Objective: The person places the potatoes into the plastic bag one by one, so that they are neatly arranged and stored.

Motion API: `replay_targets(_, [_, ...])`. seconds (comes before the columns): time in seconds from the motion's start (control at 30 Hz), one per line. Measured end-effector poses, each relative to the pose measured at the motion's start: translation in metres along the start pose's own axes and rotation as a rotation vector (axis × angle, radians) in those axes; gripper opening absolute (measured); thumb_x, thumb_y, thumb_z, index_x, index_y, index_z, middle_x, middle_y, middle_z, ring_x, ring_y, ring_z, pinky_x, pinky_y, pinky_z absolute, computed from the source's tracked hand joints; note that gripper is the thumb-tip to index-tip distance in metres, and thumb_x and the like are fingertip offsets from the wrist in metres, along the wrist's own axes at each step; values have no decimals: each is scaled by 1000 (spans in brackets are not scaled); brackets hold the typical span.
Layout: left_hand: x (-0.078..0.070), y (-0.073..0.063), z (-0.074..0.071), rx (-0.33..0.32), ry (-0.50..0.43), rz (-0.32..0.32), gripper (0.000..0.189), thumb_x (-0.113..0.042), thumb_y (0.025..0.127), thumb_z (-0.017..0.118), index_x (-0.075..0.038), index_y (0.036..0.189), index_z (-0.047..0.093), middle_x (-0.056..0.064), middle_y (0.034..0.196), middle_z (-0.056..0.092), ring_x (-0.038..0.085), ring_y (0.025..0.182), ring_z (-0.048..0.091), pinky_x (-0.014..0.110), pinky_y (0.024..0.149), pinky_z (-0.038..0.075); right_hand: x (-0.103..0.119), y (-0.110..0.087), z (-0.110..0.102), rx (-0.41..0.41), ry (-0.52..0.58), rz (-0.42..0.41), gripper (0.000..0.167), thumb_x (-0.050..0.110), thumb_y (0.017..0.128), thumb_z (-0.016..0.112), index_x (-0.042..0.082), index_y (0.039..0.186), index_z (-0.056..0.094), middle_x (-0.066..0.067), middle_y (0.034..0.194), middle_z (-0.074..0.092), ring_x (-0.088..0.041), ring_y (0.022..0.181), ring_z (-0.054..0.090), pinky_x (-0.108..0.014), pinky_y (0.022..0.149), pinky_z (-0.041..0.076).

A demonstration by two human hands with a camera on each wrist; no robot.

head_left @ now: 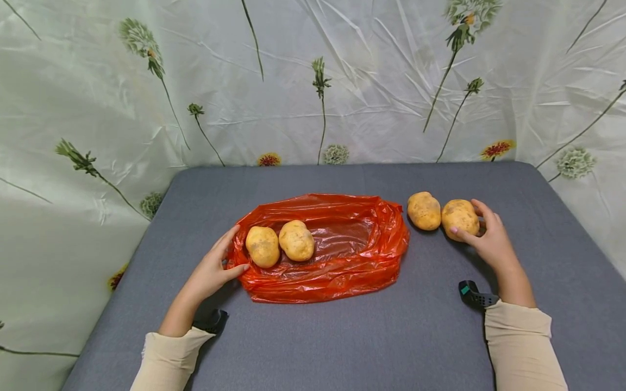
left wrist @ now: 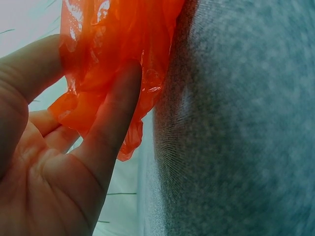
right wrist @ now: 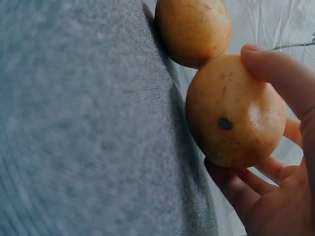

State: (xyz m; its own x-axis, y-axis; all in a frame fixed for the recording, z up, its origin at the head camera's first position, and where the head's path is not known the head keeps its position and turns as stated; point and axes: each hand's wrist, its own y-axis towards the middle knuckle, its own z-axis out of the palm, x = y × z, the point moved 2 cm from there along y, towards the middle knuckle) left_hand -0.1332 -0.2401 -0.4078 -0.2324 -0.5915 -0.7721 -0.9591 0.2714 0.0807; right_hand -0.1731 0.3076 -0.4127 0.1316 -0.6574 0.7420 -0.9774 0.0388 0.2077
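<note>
One potato (head_left: pixel 461 218), clasped in the right hand (head_left: pixel 494 242), lies right of the sideways-stretched red bag (head_left: pixel 337 279), whose left end the left hand (head_left: pixel 211 270) holds.

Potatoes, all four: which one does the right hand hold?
The rightmost potato, outside the red bag: the right hand grips it and none of the others.

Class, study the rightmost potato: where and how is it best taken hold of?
Grip the rightmost potato round its bulging middle, probably best from the right: the neighbouring potato crowds its left. Its rounded sides suit a thumb near and fingers beyond, as the right hand has them.
</note>
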Motion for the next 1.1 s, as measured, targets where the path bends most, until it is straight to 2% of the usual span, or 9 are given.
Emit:
replay_targets(0.13, [0, 0, 0, 1, -1, 1, 87, -12, 76, 73, -10, 144, 19, 18, 143, 21, 37, 127, 23, 54, 96, 28, 4, -1, -2, -41, -19, 1, 74, 19, 80, 67, 1, 139, 26, -28, 120, 34, -42, 98, 40, -24, 68, 32])
replay_targets(0.3, [0, 1, 0, 0, 0, 7, 87, -12, 76, 73, -10, 144, 19, 18, 143, 21, 37, 127, 24, 54, 95, 29, 11, -1, -4, -72, 0, 15, 75, 19, 79, 68, 5, 140, 26, -25, 121, 32, -39, 99, 41, -14, 66, 33])
replay_targets(0.5, [0, 1, 0, -1, -1, 4, 87, -13, 76, 73, -11, 144, 19, 18, 143, 21, 37, 127, 24, 54, 96, 28, 21, 2, -3, -99, 59, 22, 75, 14, 78, 70, 10, 141, 28, -17, 123, 33, -16, 94, 41, -8, 68, 36])
replay_targets(0.57, [0, 0, 0, -2, 0, 5, 87, -13, 76, 73, -11, 144, 19, 18, 143, 21, 37, 127, 24, 54, 96, 28, 27, 2, -2, -98, 77, 7, 76, 13, 78, 70, 10, 141, 28, -16, 124, 32, -12, 94, 41, -7, 69, 36])
replay_targets(0.73, [0, 0, -1, -2, -1, 11, 87, -12, 76, 73, -11, 144, 19, 18, 143, 21, 37, 127, 24, 53, 96, 28, 42, 2, 2, -90, 89, -32, 77, 12, 78, 70, 12, 141, 27, -16, 126, 33, -25, 102, 43, -9, 73, 37])
replay_targets(0.83, [0, 0, 0, -1, -1, 10, 86, -12, 76, 73, -11, 144, 19, 18, 143, 21, 37, 127, 24, 53, 95, 29, 51, 2, 5, -89, 96, -50, 77, 12, 76, 71, 12, 140, 29, -15, 125, 34, -28, 102, 44, -9, 74, 36])
replay_targets(1.1, [1, 0, 0, 1, -1, 6, 86, -13, 77, 72, -12, 144, 19, 18, 143, 21, 37, 126, 25, 54, 95, 30, 72, -1, 17, -78, 103, -128, 78, 10, 73, 75, 13, 138, 33, -12, 126, 37, -10, 99, 43, -5, 73, 35])
